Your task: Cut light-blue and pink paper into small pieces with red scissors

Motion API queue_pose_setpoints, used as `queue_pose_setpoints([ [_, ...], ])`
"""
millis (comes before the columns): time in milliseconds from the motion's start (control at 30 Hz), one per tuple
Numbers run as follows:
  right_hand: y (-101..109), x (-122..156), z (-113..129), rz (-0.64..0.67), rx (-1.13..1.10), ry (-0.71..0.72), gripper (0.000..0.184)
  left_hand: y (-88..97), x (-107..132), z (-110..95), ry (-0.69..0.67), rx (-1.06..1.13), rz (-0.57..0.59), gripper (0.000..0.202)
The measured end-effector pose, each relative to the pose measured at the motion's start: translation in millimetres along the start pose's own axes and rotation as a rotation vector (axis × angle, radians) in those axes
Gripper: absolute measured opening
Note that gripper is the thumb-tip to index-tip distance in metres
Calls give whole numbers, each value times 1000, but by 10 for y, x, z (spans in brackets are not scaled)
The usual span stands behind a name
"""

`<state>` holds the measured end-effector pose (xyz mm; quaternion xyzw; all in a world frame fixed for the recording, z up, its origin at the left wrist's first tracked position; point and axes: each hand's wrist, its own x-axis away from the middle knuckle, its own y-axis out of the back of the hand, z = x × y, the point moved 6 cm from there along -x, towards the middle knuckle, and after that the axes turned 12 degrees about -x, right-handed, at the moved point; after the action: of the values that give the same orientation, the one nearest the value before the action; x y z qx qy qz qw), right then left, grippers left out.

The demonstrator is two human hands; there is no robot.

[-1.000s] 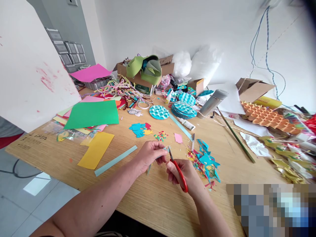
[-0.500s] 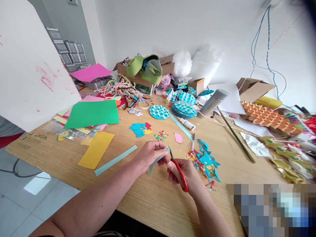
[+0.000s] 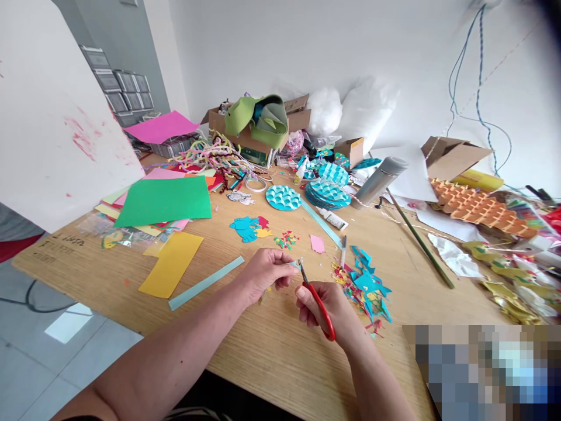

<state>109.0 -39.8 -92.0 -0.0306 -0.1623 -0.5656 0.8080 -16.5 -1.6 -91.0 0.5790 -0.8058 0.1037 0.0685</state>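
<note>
My left hand (image 3: 265, 272) pinches a narrow pale blue paper strip (image 3: 293, 264), most of it hidden by the fingers. My right hand (image 3: 331, 310) grips red-handled scissors (image 3: 316, 304), whose blades point up at the strip's end. Both hands hover just above the wooden table (image 3: 272, 351), near its front edge. A heap of teal, red and yellow paper scraps (image 3: 366, 286) lies right beside my right hand.
A loose pale blue strip (image 3: 205, 283), a yellow sheet (image 3: 172, 264) and a green sheet (image 3: 164, 202) lie to the left. Teal patterned discs (image 3: 283, 198), a blue cut-out (image 3: 246, 228), a metal flask (image 3: 377, 182), a green stick (image 3: 418, 240) and cardboard boxes crowd the back.
The strip hanging below my left hand has drawn up and is mostly out of sight behind the fingers. Hands and scissors stay nearly in place.
</note>
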Motion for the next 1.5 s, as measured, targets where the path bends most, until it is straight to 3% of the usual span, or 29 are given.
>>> queue_pose_setpoints([
  [933, 31, 75, 39, 110, 95, -51, 51, 53, 14, -51, 74, -105, 129, 19],
  [1500, 62, 76, -12, 146, 92, -79, 51, 101, -1, -38, 85, -130, 94, 19],
])
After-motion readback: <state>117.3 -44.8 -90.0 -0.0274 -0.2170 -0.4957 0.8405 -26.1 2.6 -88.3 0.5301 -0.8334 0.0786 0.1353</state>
